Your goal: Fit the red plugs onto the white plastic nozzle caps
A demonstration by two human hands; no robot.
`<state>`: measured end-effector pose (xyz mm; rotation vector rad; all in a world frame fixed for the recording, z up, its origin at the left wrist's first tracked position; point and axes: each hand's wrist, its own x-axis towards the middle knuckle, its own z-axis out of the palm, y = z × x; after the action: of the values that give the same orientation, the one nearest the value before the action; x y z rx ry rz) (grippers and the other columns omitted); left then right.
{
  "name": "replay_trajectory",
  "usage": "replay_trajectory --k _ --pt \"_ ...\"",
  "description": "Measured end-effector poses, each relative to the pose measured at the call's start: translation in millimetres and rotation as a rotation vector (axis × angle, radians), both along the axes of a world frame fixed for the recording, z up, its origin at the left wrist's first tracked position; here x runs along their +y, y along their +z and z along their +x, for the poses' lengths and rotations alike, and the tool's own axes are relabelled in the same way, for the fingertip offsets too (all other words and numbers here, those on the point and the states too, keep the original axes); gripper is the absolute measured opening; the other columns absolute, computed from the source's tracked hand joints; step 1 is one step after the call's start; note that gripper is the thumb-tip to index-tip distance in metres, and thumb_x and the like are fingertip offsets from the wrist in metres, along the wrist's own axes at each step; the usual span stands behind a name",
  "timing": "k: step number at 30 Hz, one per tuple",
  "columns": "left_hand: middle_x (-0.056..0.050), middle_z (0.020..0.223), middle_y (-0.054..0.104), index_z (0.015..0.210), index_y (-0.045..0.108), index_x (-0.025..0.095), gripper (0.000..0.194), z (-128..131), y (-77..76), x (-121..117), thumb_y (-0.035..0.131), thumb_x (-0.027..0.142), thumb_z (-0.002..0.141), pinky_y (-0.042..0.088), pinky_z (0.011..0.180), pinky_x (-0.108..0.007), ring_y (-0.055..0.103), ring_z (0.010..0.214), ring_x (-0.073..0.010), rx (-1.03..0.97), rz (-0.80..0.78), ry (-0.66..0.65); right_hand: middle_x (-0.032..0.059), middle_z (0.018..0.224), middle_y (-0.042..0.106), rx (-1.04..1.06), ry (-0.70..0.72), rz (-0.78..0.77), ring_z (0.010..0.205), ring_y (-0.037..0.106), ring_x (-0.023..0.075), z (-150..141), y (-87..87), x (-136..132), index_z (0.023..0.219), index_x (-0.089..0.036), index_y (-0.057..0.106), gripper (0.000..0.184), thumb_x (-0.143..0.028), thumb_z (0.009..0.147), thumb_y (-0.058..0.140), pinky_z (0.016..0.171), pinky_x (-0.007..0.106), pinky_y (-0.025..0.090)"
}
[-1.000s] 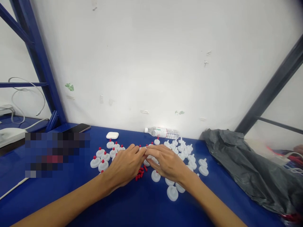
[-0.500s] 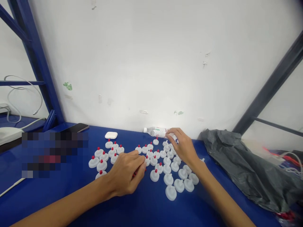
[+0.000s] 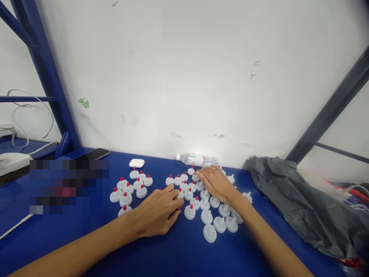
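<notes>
Beneath our curled left hand lie red caps; under our outstretched right hand, white discs. Whether either pinches anything, we cannot tell. Discs across the table look light, stiff, perhaps slick, best held by their stems.

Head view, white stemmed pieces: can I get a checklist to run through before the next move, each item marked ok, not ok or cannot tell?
1. Left hand at the red tips: ok, red shows beside it.
2. Right hand over the bare white pieces: ok.
3. Something gripped in either hand: cannot tell, undersides hidden.
4. Every white piece red-tipped: not ok, many toward the right are bare.
5. Bottle behind the pieces, on its side: ok.
</notes>
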<state>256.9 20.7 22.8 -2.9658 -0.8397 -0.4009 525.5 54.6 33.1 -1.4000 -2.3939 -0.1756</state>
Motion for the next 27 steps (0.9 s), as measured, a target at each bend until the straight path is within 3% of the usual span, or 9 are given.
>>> replay_trajectory --k 7,11,14,19,23,27 --pt "-0.004 0.091 0.061 0.091 0.055 0.022 0.008 0 -0.4 2 0.049 0.024 0.096 0.036 0.059 -0.032 0.054 0.092 -0.0231 0.000 -0.004 0.013 0.0069 0.139 0.063 0.007 -0.073 -0.056 0.133 0.051 0.0289 -9 -4.5 11 0.134 -0.026 0.062 0.059 -0.049 0.108 0.015 0.114 0.054 0.031" --pt "-0.003 0.093 0.062 0.095 0.056 0.023 0.003 -1 0.0 2 0.054 0.024 0.093 0.037 0.060 -0.032 0.055 0.092 -0.0229 -0.050 -0.036 0.010 0.0068 0.140 0.062 0.010 -0.062 -0.103 0.136 0.050 0.0291 -13 -5.5 20 0.137 -0.026 0.061 0.060 -0.051 0.108 0.014 0.115 0.057 0.030" --pt "-0.003 0.091 0.063 0.094 0.055 0.022 0.004 -1 2.1 2 0.051 0.024 0.094 0.037 0.062 -0.032 0.055 0.089 -0.0216 -0.168 -0.040 0.038 0.0064 0.140 0.062 0.029 -0.038 -0.057 0.137 0.049 0.0263 -14 2.7 16 0.136 -0.026 0.059 0.051 -0.046 0.108 0.022 0.117 0.054 0.028" --pt "-0.002 0.084 0.061 0.092 0.053 0.021 0.014 1 6.3 3 0.042 0.022 0.099 0.035 0.060 -0.032 0.055 0.077 -0.0202 -0.335 0.027 0.228 0.0072 0.119 0.070 0.122 0.110 0.204 0.114 0.063 0.0244 -25 13.0 -10 0.119 -0.025 0.060 0.022 -0.027 0.105 0.044 0.101 0.047 0.047" --pt "-0.003 0.091 0.065 0.109 0.054 0.022 0.017 1 4.5 4 0.046 0.036 0.102 0.035 0.061 -0.032 0.058 0.079 -0.0223 -0.332 0.088 0.355 0.0097 0.116 0.070 0.097 0.299 0.310 0.114 0.064 0.0240 -47 8.1 -26 0.125 -0.022 0.051 0.024 -0.015 0.102 0.045 0.095 0.044 0.052" --pt "-0.004 0.088 0.065 0.105 0.055 0.022 0.020 -1 -0.5 8 0.040 0.035 0.105 0.031 0.058 -0.031 0.057 0.080 -0.0237 -0.255 0.171 0.326 0.0098 0.112 0.071 0.113 0.460 0.387 0.108 0.067 0.0218 -65 3.8 -34 0.130 -0.019 0.046 0.033 -0.009 0.099 0.050 0.094 0.042 0.053"
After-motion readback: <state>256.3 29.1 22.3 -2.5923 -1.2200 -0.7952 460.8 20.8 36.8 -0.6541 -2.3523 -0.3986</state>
